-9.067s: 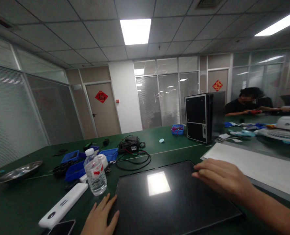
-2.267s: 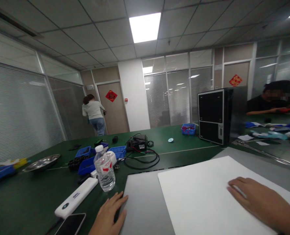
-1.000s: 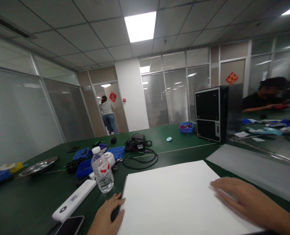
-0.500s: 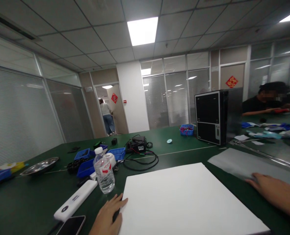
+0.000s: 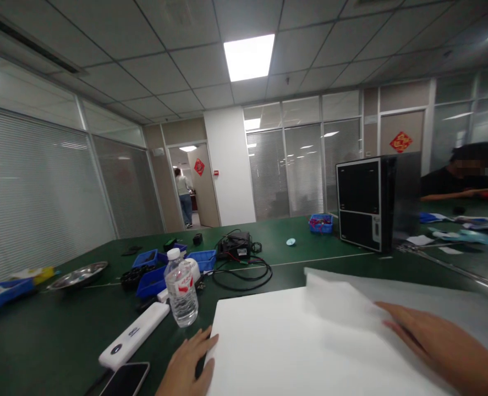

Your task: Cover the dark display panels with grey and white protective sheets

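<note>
A large white sheet or board (image 5: 264, 335) lies flat on the green table before me; I cannot tell how thick it is. At its left edge rests my left hand (image 5: 190, 360), fingers apart, the fingertips touching the white surface. My right hand (image 5: 429, 338) is closed on the near side of a thin translucent sheet (image 5: 338, 291). That sheet's left part curls up over the white surface's far right corner, while the remainder spreads to the right across the table.
A water bottle (image 5: 181, 291), a white oblong device (image 5: 136, 335) and a phone (image 5: 126, 379) lie left of the white surface. Behind are blue bins (image 5: 151, 281), a black power adapter with cables (image 5: 235, 245) and a computer tower (image 5: 361, 203). A person (image 5: 470, 173) sits at right.
My right hand has moved left, drawing the translucent sheet from the table on the right partly over the white surface. The left hand stays at the left edge. The view has shifted slightly.
</note>
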### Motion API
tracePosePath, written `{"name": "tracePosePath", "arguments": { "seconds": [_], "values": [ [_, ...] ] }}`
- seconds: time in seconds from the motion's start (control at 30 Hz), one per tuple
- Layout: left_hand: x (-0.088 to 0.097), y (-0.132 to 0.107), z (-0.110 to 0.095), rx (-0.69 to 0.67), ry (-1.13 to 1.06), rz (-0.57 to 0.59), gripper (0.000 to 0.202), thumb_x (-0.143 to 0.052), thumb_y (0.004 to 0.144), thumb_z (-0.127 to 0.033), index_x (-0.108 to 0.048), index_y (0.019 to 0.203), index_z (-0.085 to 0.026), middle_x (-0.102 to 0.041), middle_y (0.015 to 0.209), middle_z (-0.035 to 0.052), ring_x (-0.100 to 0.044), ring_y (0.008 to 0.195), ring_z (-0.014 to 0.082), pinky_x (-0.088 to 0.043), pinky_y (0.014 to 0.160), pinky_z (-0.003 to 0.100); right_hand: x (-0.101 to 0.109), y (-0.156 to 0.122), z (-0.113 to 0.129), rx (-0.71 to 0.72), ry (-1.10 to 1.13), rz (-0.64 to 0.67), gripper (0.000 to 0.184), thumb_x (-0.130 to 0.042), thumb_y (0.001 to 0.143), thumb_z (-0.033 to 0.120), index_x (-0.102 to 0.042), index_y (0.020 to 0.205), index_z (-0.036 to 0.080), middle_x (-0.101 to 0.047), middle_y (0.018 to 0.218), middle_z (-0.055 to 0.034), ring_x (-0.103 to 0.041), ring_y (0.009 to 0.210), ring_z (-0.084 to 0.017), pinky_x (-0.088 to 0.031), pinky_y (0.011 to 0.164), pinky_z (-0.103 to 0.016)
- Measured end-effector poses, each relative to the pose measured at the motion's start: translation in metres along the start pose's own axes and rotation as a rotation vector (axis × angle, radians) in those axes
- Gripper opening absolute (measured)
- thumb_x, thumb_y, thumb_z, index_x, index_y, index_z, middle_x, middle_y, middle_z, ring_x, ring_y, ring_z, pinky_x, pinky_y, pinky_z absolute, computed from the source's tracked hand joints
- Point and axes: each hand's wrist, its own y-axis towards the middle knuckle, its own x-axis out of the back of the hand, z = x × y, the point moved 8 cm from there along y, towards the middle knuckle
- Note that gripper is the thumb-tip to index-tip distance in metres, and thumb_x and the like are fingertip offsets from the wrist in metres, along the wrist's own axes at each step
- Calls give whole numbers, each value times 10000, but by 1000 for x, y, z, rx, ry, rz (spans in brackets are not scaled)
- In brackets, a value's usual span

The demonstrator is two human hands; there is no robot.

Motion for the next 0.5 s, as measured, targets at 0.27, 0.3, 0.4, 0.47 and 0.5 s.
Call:
{"name": "tracePosePath", "arguments": {
  "seconds": [0.27,0.3,0.4,0.47,0.5],
  "values": [
    [-5,0,1,-1,9,25,443,-502,896,-312,-672,1305,-314,-602,1438,11,-533,1366,276,-386,1156,550,-36,-20,36,309,55,261,444,-577,894,579,-634,1313,443,-602,1413,24,-550,1312,-296,-443,1121,-495],
    [-6,1,2,1,13,34,447,-495,898,-312,-669,1310,-313,-597,1443,10,-526,1372,273,-381,1159,550,-31,-14,27,259,23,210,448,-567,894,596,-653,1297,422,-628,1382,9,-573,1284,-305,-446,1113,-518],
    [-9,1,3,9,12,55,454,-491,899,-316,-661,1320,-306,-581,1458,16,-509,1385,275,-369,1166,557,-14,2,-4,85,-49,96,476,-523,893,638,-746,1176,327,-715,1237,-51,-657,1144,-333,-486,1051,-563],
    [-9,2,2,14,3,58,453,-496,900,-321,-660,1321,-300,-576,1463,23,-504,1389,280,-360,1171,560,-10,7,-20,9,-38,118,483,-491,906,641,-774,1106,305,-744,1159,-58,-687,1067,-327,-518,1002,-549],
    [-8,2,2,14,-1,58,453,-496,901,-322,-660,1322,-296,-575,1463,26,-502,1390,280,-356,1174,559,-11,7,-24,-10,-20,148,478,-480,913,639,-778,1089,310,-749,1143,-51,-691,1053,-320,-525,990,-539]
  ]
}}
